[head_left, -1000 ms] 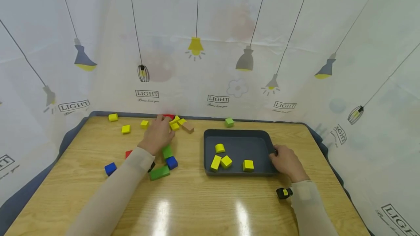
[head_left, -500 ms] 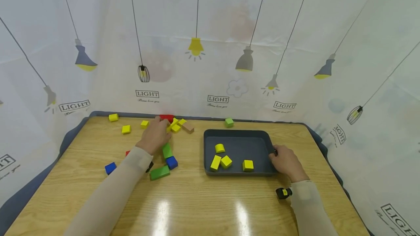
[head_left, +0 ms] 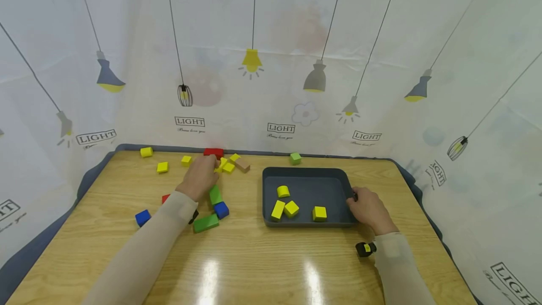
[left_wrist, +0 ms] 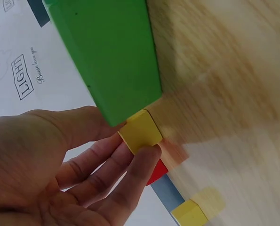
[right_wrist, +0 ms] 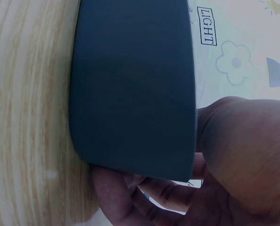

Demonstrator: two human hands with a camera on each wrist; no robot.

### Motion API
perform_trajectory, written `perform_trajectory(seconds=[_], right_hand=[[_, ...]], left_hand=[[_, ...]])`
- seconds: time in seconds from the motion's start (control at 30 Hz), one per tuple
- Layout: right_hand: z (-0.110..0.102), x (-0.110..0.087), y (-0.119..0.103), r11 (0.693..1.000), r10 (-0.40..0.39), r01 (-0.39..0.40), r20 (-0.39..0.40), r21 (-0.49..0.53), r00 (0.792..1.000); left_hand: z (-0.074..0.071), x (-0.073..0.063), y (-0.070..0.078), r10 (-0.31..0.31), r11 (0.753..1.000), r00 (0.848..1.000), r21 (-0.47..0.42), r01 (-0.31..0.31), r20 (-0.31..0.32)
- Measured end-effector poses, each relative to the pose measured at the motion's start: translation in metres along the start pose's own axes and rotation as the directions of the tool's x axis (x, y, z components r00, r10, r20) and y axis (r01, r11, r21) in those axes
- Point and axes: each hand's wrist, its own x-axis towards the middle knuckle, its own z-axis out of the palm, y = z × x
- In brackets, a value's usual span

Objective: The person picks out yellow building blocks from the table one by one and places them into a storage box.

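Note:
At the far left-middle of the table, my left hand (head_left: 199, 175) pinches a yellow block (left_wrist: 140, 132) between thumb and fingers. A green block (left_wrist: 109, 56) looms close to the camera in the left wrist view and partly covers the thumb tip. Just beyond the fingers lie a red block (head_left: 213, 152), more yellow blocks (head_left: 228, 167) and a tan block (head_left: 243, 164). My right hand (head_left: 370, 208) grips the right side of a dark grey tray (head_left: 317, 189). Inside the tray sit several yellow blocks (head_left: 291, 209). The tray's wall hides part of the right thumb and fingers.
Nearer than the left hand lie green blocks (head_left: 206, 223) and blue blocks (head_left: 221, 210), (head_left: 142, 218). Several yellow pieces (head_left: 163, 167) are spread at the far left. A light green block (head_left: 295, 158) stands behind the tray, near the table's back edge.
My left hand has drawn slightly back toward me, its fingers closing on the yellow block, and the red block behind shows more fully. My right hand and the tray stay put.

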Motion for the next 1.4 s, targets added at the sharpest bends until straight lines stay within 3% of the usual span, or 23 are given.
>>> perform_trajectory(seconds=[0.73,1.03,1.23,1.4], right_hand=[[0.001,0.001,0.003,1.0,-0.005,0.005,0.008,0.005,1.0],[-0.001,0.0,0.0,1.0,-0.01,0.01,0.01,0.009,1.0],[-0.001,0.0,0.0,1.0,-0.024,0.024,0.007,0.009,1.0],[-0.002,-0.001,-0.001,1.0,-0.025,0.025,0.003,0.012,1.0]], left_hand=[[0.001,-0.008,0.001,0.023,1.0,0.998,-0.015,-0.024,-0.056],[-0.002,-0.014,0.003,0.069,0.997,0.992,-0.015,-0.071,-0.11],[-0.003,-0.016,0.012,0.126,0.992,0.976,-0.007,-0.129,-0.177],[-0.004,-0.019,0.026,0.125,0.991,0.981,-0.02,-0.129,-0.151]])
